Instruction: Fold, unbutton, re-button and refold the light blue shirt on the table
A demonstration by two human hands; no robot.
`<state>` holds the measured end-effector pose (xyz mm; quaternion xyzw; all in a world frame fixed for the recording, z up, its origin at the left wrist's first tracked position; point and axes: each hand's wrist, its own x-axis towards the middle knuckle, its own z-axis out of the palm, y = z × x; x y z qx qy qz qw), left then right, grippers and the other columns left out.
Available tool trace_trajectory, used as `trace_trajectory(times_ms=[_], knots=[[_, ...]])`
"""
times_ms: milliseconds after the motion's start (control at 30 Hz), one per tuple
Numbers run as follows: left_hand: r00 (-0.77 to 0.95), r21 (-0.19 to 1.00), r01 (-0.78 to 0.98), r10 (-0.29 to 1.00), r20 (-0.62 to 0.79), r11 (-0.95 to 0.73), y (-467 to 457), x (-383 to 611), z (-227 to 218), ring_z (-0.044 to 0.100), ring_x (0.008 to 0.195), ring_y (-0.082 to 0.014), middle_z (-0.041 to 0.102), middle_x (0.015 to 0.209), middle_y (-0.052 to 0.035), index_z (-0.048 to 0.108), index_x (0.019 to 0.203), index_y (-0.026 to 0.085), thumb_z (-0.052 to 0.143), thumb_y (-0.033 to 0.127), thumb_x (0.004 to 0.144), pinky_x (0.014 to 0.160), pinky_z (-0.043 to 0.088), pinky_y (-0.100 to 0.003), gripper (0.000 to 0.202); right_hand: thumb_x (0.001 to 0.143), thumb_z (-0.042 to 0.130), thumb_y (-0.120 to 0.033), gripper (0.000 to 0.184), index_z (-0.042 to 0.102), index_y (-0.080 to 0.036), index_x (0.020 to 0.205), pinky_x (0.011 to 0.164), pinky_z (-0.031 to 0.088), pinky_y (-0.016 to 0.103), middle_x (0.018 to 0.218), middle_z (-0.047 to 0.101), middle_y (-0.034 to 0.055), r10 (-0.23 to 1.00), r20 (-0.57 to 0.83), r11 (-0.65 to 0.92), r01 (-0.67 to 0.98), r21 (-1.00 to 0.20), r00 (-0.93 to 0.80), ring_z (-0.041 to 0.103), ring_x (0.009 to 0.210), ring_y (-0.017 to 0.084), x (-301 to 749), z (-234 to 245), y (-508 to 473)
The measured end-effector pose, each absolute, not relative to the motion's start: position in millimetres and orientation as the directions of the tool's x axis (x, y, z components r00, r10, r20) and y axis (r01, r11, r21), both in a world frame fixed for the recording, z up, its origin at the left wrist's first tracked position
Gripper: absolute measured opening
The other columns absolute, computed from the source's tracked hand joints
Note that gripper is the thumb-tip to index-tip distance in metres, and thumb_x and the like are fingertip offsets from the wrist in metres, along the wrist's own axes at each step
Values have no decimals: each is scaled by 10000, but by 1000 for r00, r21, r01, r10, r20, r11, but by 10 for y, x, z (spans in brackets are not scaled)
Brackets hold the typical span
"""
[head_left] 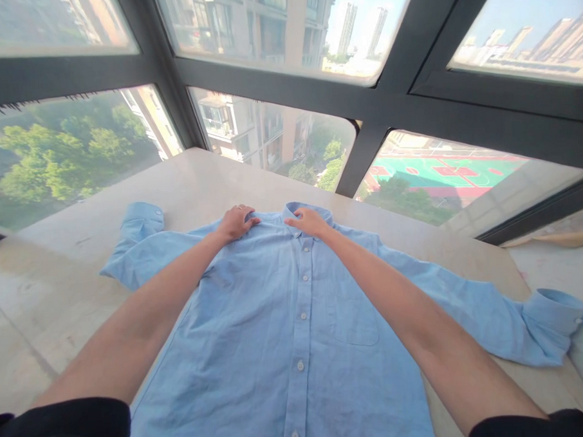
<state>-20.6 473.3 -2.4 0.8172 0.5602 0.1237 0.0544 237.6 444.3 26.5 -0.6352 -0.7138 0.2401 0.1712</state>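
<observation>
A light blue button-up shirt (pixel 277 328) lies flat, front side up and buttoned, on a pale stone sill (pixel 62 286), with its collar pointing toward the window. My left hand (pixel 236 222) rests on the left shoulder beside the collar, fingers curled and pinching the fabric. My right hand (pixel 307 222) grips the collar at its middle, fingers pressed together on the cloth. Both sleeves are spread out to the sides, the left cuff (pixel 141 220) folded back and the right cuff (pixel 559 316) near the sill's right end.
Large windows with dark frames (pixel 285 83) rise directly behind the sill, showing trees, apartment blocks and a sports court far below. A second pale surface (pixel 559 265) continues on the right.
</observation>
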Motion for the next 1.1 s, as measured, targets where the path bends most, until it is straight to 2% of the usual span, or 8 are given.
trace_trajectory(times_ms=[133,300,433,567,733,900,1000,1100], knots=[[246,235,929,951,190,-287,4679,-240,-128,544,1180,-291,631,1240,-127,632,1223,184,472,456,932,1017,412,-412,428,879,534,-363,265,626,-192,700,626,400,239,721,642,0,995,-86,-12,823,-568,-45,612,741,171,2364,211,4519],[192,264,934,963,191,-239,4648,-275,-201,492,1282,-275,588,1357,-89,607,1258,229,381,449,974,1074,355,-453,425,886,524,-325,281,581,-215,634,574,393,247,599,593,0,992,-119,-99,824,-557,39,597,634,173,2419,161,4567],[239,223,937,959,156,-269,4657,-278,-196,432,1360,-237,527,1441,-81,573,1307,235,270,460,1003,1123,309,-431,485,850,604,-324,265,598,-209,611,640,410,269,671,652,44,993,-100,-105,846,-523,62,634,741,212,2406,152,4572],[256,148,952,962,98,-269,4653,-251,-170,336,1432,-248,431,1521,-110,493,1398,212,193,513,1002,1160,248,-465,580,928,509,-374,264,671,-214,795,750,426,286,861,709,70,1000,18,-7,867,-499,18,629,889,224,2486,207,4476],[205,117,972,979,9,-205,4644,-209,-124,232,1482,-291,308,1586,-153,384,1490,178,146,570,984,1182,186,-503,682,970,403,-369,351,657,-181,1120,993,388,406,1216,639,150,965,248,156,948,-278,-86,534,1156,287,2938,178,4314],[141,57,988,990,4,-141,4611,-156,-69,182,1493,-339,267,1593,-197,340,1516,168,186,575,975,1163,168,-575,694,994,298,-490,570,402,-168,1453,1104,317,501,1538,384,160,991,129,21,947,-321,21,350,1399,311,3377,-67,4195],[170,20,985,981,90,-172,4563,-82,-20,146,1500,-351,261,1584,-236,315,1523,125,281,481,980,1162,119,-600,651,986,317,-478,646,266,-124,1523,1122,300,491,1536,387,179,998,43,-32,929,-369,51,358,1403,316,3465,-173,4130],[228,40,971,961,156,-237,4516,77,70,126,1507,-340,271,1588,-212,325,1521,159,365,281,947,1154,96,-627,588,972,377,-418,670,202,-122,1548,1112,314,482,1509,428,181,996,80,3,929,-370,29,390,1382,321,3468,-191,4088]])
